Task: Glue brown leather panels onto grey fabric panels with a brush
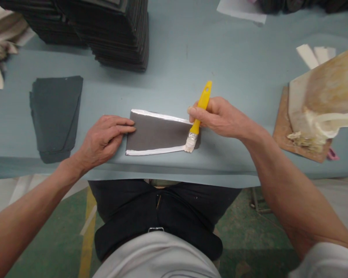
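Observation:
A dark grey tapered panel (159, 132) lies flat on the table in front of me. White glue-like strips run along its far and near long edges. My left hand (106, 137) rests at the panel's left end, fingers stretched out with the tips on its edge. My right hand (217, 116) grips a paintbrush (203, 98) by its yellow handle, pinched between thumb and fingers. The white-coated bristles touch the near edge of the panel close to its right end. Part of that right end is hidden behind the brush and hand.
Tall stacks of dark panels (121, 38) stand at the back left. Several loose dark panels (56, 112) lie at left. A stained container (324, 92) sits on a brown board (281, 116) at right, near white strips (307, 56). The table's front edge (174, 177) runs before me.

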The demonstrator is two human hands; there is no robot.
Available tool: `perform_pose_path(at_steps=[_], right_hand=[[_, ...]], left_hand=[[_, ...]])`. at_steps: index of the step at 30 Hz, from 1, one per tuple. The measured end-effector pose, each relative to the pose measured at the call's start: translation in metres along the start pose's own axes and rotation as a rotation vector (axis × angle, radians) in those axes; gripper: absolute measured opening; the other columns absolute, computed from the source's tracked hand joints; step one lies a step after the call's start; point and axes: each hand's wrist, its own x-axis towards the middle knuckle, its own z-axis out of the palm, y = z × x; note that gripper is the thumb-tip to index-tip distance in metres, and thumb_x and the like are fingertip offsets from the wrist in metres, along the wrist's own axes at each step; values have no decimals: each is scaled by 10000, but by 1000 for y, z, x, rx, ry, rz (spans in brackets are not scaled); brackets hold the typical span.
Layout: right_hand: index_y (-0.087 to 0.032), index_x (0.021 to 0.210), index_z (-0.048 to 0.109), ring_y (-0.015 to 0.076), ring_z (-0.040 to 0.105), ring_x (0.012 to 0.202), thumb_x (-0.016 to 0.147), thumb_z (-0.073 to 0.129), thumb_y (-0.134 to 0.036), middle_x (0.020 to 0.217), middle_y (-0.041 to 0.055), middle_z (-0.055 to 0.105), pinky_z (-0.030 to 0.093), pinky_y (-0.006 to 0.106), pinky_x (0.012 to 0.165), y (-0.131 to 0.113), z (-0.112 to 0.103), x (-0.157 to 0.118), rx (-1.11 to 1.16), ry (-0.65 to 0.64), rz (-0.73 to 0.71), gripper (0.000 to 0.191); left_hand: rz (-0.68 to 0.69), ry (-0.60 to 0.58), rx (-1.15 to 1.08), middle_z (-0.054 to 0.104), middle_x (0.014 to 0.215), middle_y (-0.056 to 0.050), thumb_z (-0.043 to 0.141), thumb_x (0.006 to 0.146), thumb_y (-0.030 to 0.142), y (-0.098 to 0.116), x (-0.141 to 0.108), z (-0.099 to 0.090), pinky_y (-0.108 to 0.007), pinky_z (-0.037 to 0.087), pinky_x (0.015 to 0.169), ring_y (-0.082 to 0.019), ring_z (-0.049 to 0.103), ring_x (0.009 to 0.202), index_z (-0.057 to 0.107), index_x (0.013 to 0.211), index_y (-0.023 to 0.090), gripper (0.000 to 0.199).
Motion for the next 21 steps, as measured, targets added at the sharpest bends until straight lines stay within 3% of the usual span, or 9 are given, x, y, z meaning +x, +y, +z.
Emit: perform_pose_path(at_steps=[6,16,21], right_hand=[[-168,785,713,101,457,583,1026,585,-714,638,-23,557,333,293,569,5,-6,-2,-26,1,-9,611],[-175,745,704,99,421,570,1022,571,-748,605,-35,495,295,295,556,8,-11,-7,-33,38,-6,650],[-159,747,714,93,427,579,1062,577,-622,623,-28,511,303,301,573,8,-13,-10,-37,58,19,576]], left_hand=[[-29,-32,32,764,1377,-51,501,1077,202,6,3,-3,-494,524,1165,-272,708,1299,710,1311,323,337],[-21,-19,30,768,1370,-45,525,1050,174,6,3,-3,-499,534,1150,-276,718,1281,722,1311,334,364],[-21,-11,32,769,1370,-48,535,1044,163,7,4,-3,-503,534,1150,-274,720,1278,726,1302,324,360]])
